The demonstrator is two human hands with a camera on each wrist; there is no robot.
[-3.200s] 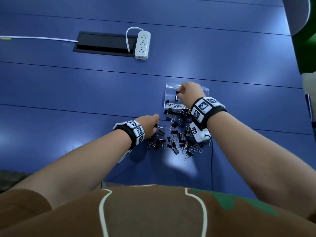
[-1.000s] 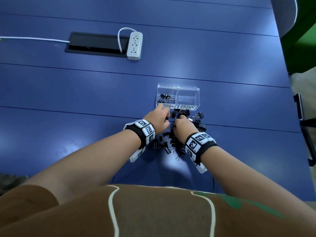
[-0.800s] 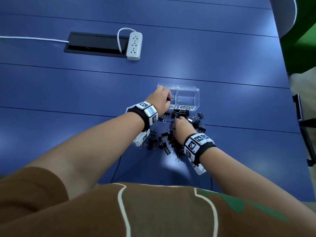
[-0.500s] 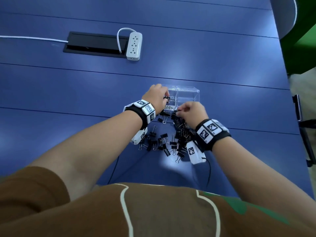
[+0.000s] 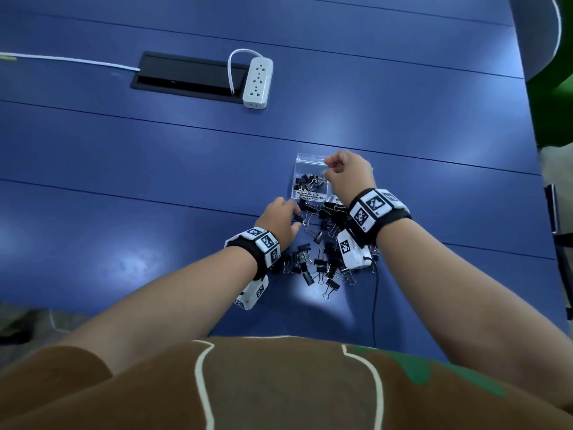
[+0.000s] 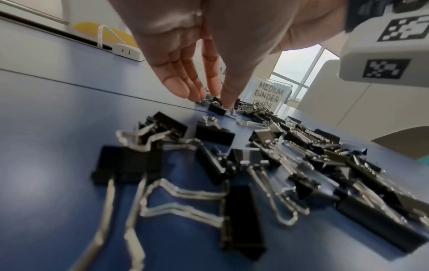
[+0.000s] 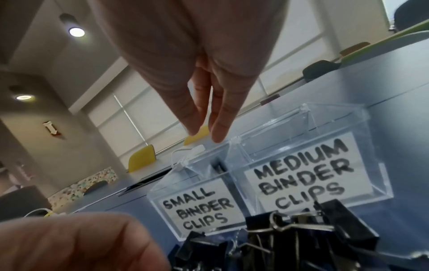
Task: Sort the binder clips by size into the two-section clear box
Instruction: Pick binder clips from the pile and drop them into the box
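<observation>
A white power strip [image 5: 258, 82] lies well beyond both hands on the blue table [image 5: 155, 169], beside a black cable hatch [image 5: 186, 76], with a white cord [image 5: 68, 59] running off to the left; a thin black cable [image 5: 374, 302] trails from the right wrist band toward the body. Between the two hands and the person's body spreads a loose heap of black binder clips [image 5: 322, 259], their wire handles tangled, and this heap crowds right up against the near wall of the clear box [image 7: 274, 176]. The right hand [image 5: 348, 173] hangs over the box with nothing in it: the right wrist view shows its fingers [image 7: 223, 117] straight, pointing down and slightly parted above the divider between the two sections. Just under and to the left of those fingertips is the section labelled SMALL BINDER CLIPS, which in the head view already holds a cluster of small clips [image 5: 310, 181]; the section labelled MEDIUM BINDER CLIPS sits under the right side of the hand, and no clips can be made out in it. The left hand [image 5: 280, 223] is down at the far left edge of the heap, its fingers [image 6: 183, 77] extended downward and close together, the tips touching one small clip [image 6: 217, 109] just short of the box's near wall; whether they actually pinch it cannot be told.
</observation>
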